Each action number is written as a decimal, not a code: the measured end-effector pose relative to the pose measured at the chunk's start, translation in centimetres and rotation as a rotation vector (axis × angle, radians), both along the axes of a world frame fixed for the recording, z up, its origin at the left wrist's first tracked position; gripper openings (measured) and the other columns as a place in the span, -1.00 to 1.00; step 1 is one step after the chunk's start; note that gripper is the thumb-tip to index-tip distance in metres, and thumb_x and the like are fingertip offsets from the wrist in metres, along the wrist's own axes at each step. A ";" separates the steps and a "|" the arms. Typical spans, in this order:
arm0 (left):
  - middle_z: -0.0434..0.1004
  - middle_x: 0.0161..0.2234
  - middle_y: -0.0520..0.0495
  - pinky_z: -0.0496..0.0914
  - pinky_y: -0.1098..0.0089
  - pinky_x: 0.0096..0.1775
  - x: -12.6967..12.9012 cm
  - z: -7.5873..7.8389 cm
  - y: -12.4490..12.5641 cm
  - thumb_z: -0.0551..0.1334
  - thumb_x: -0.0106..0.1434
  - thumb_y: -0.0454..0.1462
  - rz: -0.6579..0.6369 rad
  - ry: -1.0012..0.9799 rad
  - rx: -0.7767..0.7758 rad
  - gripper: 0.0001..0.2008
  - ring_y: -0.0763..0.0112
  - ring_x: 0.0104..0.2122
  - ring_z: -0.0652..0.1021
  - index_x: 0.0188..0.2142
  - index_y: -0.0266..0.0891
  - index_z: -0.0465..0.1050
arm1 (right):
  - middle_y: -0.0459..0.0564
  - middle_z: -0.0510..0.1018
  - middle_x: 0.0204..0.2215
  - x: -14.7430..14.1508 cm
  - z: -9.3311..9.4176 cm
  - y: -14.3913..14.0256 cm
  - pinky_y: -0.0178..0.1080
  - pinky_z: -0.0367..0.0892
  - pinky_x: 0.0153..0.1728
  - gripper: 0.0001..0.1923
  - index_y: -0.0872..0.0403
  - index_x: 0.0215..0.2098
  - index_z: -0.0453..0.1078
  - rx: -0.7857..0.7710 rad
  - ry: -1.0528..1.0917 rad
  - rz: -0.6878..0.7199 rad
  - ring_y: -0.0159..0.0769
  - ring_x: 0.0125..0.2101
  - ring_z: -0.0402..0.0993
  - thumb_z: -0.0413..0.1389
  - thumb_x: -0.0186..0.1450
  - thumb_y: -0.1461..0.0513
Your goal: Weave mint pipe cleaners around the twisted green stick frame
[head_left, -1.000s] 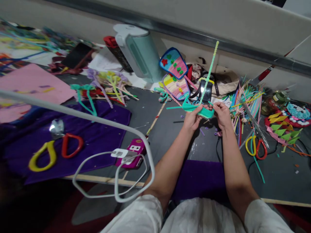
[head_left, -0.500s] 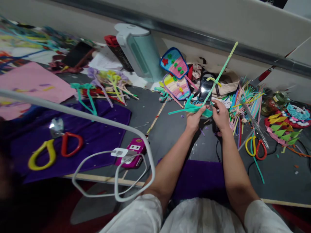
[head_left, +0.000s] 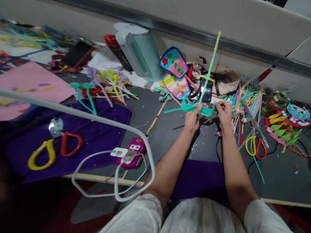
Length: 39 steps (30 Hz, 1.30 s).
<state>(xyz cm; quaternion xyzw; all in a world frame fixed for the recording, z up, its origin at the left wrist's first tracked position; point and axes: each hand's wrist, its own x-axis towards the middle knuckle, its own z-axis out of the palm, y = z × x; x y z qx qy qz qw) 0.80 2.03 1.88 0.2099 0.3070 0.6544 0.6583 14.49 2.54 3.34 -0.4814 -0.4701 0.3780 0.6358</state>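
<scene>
The left hand (head_left: 193, 118) is closed around a bundle of teal pipe cleaners (head_left: 194, 108), held level just right of the frame's centre, above the grey mat (head_left: 167, 129). The right hand (head_left: 224, 113) is pinched narrowly on the bundle's right end, so that the piece is supported at two places and kept clear of the mat. One light-green pipe cleaner (head_left: 210, 64) is seen rising from the bundle toward the upper right of the frame; it appears to be kept upright so that its free length stays out of the clutter. Behind the hands, two striped fan-shaped pieces (head_left: 175, 71) are propped near a pale cylindrical appliance (head_left: 139, 51). At the right, loose coloured pipe cleaners (head_left: 245, 97) and yellow-and-red scissors (head_left: 255, 147) are laid near the right hand, probably for quick access. In the lower left, a white cable (head_left: 114, 174) is looped beside a magenta device (head_left: 132, 153), and a purple cloth (head_left: 73, 145) carries two more handles.
</scene>
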 end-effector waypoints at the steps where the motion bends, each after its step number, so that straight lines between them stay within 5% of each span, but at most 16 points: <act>1: 0.71 -0.27 -0.17 0.59 0.21 -0.13 -0.1 -0.1 0.1 0.57 -0.06 -0.20 -0.023 -0.005 -0.010 -0.62 0.11 -0.16 0.70 -0.28 -0.28 0.56 | -0.18 0.51 -0.50 0.0 -0.1 0.1 -0.27 0.43 -0.33 -0.74 -0.01 -0.34 0.30 -0.046 0.087 0.021 -0.36 -0.47 0.45 0.24 0.14 0.05; 8: 0.71 -0.26 -0.18 0.60 0.25 -0.18 0.1 -0.1 -0.1 0.54 0.00 -0.22 -0.110 0.012 -0.021 -0.69 0.15 -0.21 0.70 -0.30 -0.30 0.57 | -0.19 0.54 -0.53 -0.3 -0.3 0.3 -0.31 0.37 -0.48 -0.60 -0.03 -0.32 0.23 -0.211 0.276 -0.028 -0.34 -0.52 0.48 0.32 0.04 0.05; 15: 0.71 -0.27 -0.19 0.58 0.23 -0.17 0.9 0.0 -0.6 0.60 -0.16 -0.09 -0.034 0.084 0.004 -0.53 0.10 -0.20 0.70 -0.31 -0.29 0.60 | -0.11 0.53 -0.49 -0.6 0.3 -0.8 -0.24 0.34 -0.32 -0.79 0.03 -0.35 0.36 -0.048 -0.342 -0.307 -0.30 -0.44 0.45 0.16 0.22 0.06; 23: 0.70 -0.34 -0.10 0.57 0.22 -0.14 1.4 0.1 -1.1 0.60 -0.16 -0.10 0.026 0.114 0.070 -0.58 0.20 -0.30 0.69 -0.35 -0.25 0.61 | -0.01 0.63 -0.39 -0.6 0.1 -1.1 -0.18 0.35 -0.20 -0.84 0.03 -0.30 0.46 -0.121 -0.668 -0.336 -0.20 -0.34 0.52 0.17 0.24 0.12; 26: 0.71 -0.32 -0.12 0.57 0.21 -0.15 1.5 -0.2 -1.1 0.60 -0.15 -0.11 0.005 0.116 0.038 -0.58 0.18 -0.28 0.70 -0.33 -0.25 0.61 | -0.04 0.60 -0.45 -0.1 -0.4 -0.7 -0.19 0.35 -0.24 -0.86 0.02 -0.36 0.47 -0.139 -0.572 -0.300 -0.23 -0.38 0.49 0.15 0.23 0.12; 34: 0.70 -0.32 -0.15 0.58 0.28 -0.25 0.3 -1.1 0.0 0.57 -0.10 -0.22 -0.107 0.035 -0.132 -0.64 0.23 -0.32 0.69 -0.33 -0.31 0.58 | -0.11 0.58 -0.49 0.8 -1.2 0.1 -0.27 0.39 -0.41 -0.55 0.03 -0.38 0.40 -0.345 0.182 0.163 -0.32 -0.47 0.47 0.35 0.02 -0.10; 39: 0.68 -0.35 -0.11 0.54 0.36 -0.31 0.2 -1.3 0.0 0.57 -0.10 -0.20 -0.142 0.039 -0.154 -0.65 0.31 -0.38 0.66 -0.34 -0.29 0.59 | -0.13 0.51 -0.49 -0.1 -0.6 -0.6 -0.25 0.39 -0.32 -0.54 0.02 -0.40 0.37 -0.306 0.147 0.182 -0.34 -0.44 0.43 0.32 0.04 -0.14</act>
